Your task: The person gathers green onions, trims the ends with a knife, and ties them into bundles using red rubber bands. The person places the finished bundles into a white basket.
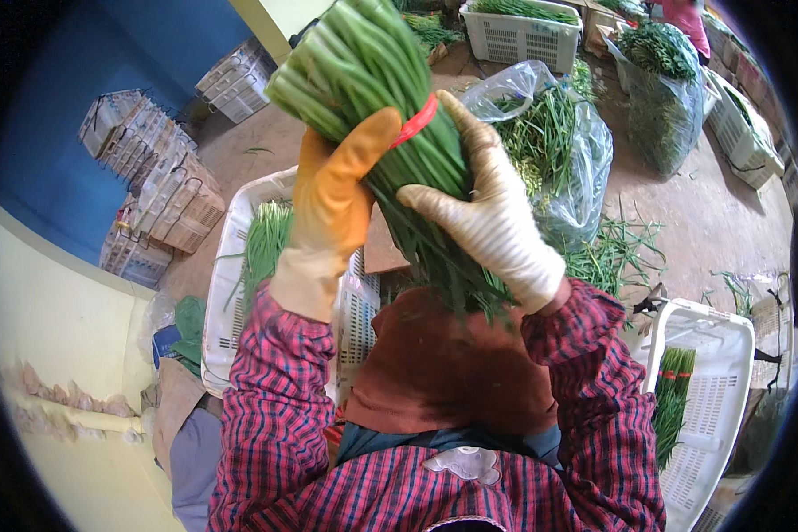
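Observation:
A thick bundle of green leafy stalks (366,73), banded with red tape (417,123), is held up before me, its pale cut ends at the upper left. My left hand (339,193), in an orange and cream rubber glove, grips the bundle's left side by the tape. On the other side my right hand (492,206), in a whitish ribbed glove, holds it between thumb and fingers. The leaves hang down over a reddish-brown cloth (452,372) on my lap.
A white crate (216,299) with loose stalks (266,243) stands at left, another (711,412) with banded bundles (671,399) at right. Ahead are a plastic bag of greens (588,166) and scattered leaves (615,253). Stacked crates (159,179) stand by the blue wall. A person (685,26) is far right.

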Available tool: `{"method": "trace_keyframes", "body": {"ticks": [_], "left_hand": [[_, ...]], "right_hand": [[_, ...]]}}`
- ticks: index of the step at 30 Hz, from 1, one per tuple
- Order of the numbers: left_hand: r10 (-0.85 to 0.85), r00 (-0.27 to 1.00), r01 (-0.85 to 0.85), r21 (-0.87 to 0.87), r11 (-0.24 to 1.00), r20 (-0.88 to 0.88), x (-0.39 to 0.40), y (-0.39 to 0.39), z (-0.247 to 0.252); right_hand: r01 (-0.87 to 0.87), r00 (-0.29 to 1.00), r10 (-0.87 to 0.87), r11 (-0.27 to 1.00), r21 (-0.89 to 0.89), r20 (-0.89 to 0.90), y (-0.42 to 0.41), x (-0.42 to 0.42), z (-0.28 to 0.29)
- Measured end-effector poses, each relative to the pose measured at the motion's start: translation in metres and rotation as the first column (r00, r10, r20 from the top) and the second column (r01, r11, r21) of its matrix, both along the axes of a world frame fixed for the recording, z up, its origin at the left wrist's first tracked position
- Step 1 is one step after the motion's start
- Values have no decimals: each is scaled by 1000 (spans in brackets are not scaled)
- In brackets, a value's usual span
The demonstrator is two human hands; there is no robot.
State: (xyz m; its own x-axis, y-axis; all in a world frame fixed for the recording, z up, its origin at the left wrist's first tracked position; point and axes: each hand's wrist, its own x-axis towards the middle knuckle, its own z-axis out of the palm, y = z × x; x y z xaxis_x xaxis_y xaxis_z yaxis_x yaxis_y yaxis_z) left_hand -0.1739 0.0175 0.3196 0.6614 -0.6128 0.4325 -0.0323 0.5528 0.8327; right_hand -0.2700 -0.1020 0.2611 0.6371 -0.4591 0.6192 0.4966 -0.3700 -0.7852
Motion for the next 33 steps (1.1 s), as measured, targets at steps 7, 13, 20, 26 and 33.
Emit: {"method": "trace_keyframes", "body": {"ticks": [7, 13, 20, 26, 33], "left_hand": [[77, 988, -92, 108, 990, 134, 0, 23, 1], [-72, 994, 63, -108, 992, -84, -3, 45, -33], [-52, 995, 49, -42, 998, -82, -13, 52, -35], [-71, 993, 65, -65, 996, -95, -18, 55, -34], [-18, 987, 8, -63, 998, -160, -4, 59, -47]], "right_hand": [[-91, 984, 56, 974, -205, -169, 3, -25, 20], [-162, 967, 169, 985, 51, -192, -16, -51, 2], [-91, 984, 36, 944, -316, -176, 11, -45, 29], [92, 988, -144, 856, -509, -64, 18, -46, 36], [9, 1000, -6, 924, -383, 10, 21, -54, 33]]}}
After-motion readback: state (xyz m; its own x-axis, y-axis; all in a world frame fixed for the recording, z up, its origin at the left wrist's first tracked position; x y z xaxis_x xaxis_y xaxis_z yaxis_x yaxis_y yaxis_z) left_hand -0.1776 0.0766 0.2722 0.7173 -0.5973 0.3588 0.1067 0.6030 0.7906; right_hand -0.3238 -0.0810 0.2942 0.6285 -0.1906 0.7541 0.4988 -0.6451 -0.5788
